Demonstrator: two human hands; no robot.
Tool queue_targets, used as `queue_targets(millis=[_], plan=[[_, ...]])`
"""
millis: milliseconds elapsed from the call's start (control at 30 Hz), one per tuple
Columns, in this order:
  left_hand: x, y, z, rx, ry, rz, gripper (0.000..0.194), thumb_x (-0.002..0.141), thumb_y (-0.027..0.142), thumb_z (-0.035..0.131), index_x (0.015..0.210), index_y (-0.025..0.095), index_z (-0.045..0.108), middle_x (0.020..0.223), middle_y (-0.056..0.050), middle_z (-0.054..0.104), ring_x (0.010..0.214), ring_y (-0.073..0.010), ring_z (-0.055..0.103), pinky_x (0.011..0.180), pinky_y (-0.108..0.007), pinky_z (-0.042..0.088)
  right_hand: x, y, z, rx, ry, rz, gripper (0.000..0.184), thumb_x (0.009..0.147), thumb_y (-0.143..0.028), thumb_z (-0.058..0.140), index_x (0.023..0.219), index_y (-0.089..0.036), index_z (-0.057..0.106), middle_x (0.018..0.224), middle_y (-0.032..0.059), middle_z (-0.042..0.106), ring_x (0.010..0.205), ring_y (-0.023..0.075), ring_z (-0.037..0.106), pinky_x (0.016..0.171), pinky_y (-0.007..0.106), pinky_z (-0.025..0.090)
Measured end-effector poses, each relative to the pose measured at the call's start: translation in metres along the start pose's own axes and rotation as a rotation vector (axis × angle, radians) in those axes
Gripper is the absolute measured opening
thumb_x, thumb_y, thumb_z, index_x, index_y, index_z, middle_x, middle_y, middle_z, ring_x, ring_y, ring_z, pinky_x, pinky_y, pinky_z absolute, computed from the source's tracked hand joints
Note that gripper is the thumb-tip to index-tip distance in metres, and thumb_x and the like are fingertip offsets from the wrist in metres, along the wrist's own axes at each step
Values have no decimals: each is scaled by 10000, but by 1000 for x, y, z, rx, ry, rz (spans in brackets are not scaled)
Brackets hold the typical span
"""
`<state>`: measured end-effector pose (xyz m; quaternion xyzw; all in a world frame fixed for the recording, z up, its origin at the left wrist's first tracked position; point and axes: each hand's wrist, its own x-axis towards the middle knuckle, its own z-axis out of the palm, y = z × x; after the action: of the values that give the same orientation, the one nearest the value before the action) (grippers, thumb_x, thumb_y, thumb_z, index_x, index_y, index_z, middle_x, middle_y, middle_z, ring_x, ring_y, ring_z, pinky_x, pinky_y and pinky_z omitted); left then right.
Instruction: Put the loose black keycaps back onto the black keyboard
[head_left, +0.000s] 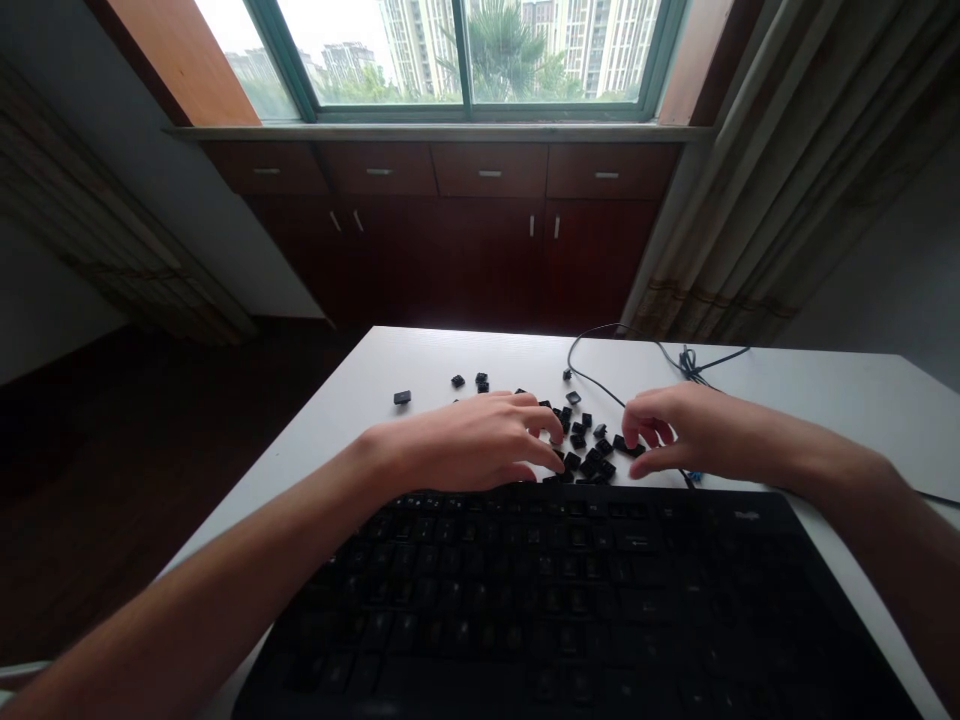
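A loose pile of black keycaps (592, 463) lies on the white table behind a black keyboard (525, 600). My left hand (502, 437) reaches over the pile's left side, its curved fingers apart and the tips at the keycaps there; part of the pile is hidden under it. At the pile's right edge, my right hand (671, 430) has thumb and fingers parted beside a longer black keycap (627, 446), with the fingertips close to it or touching. The keyboard lies nearest me, with keycaps on parts of it and darker, hard-to-read areas to the right.
Several stray keycaps (481, 379) lie farther back, one wider keycap (403, 398) near the left edge of the white table (427, 350). A black cable (592, 378) curves behind my right hand to a tangle. Beyond stands a dark red cabinet (480, 250) under a window.
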<state>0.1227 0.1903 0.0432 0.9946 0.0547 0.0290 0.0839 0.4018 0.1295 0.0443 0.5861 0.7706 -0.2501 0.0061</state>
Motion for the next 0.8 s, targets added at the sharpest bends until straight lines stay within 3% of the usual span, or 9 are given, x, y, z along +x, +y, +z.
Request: queue_targets(millis=[233,533,667,800], plan=[[3,-4,3,18,43,11,332,885,255,712,1211,313,685,1160,-28,690,995,-183,614,787,-303,482,10,-3,9,-127,74,-81,408,662,-571,822,731,-222,624,765,-9,643,632,145,531,521,262,338],[11,-6,21,110,76,-20,292,954,381,606,1203,240,661,1176,-70,661,1023,-218,592,871,-357,461,15,-18,22,-153,139,-267,393,829,-556,703,699,-207,577,720,-15,631,630,129,513,563,263,320],[10,-6,19,118,71,-60,328,954,418,596,1226,240,643,1183,-65,654,1015,-217,594,845,-349,462,13,-20,20,-168,141,-249,417,837,-584,678,689,-209,574,711,-14,633,617,131,510,559,267,327],[6,-11,14,131,68,-95,342,943,429,612,1233,249,637,1203,-64,652,1023,-225,599,843,-348,466,6,-8,7,-166,117,-128,374,776,-599,727,805,-234,651,784,-2,659,654,152,545,552,268,364]])
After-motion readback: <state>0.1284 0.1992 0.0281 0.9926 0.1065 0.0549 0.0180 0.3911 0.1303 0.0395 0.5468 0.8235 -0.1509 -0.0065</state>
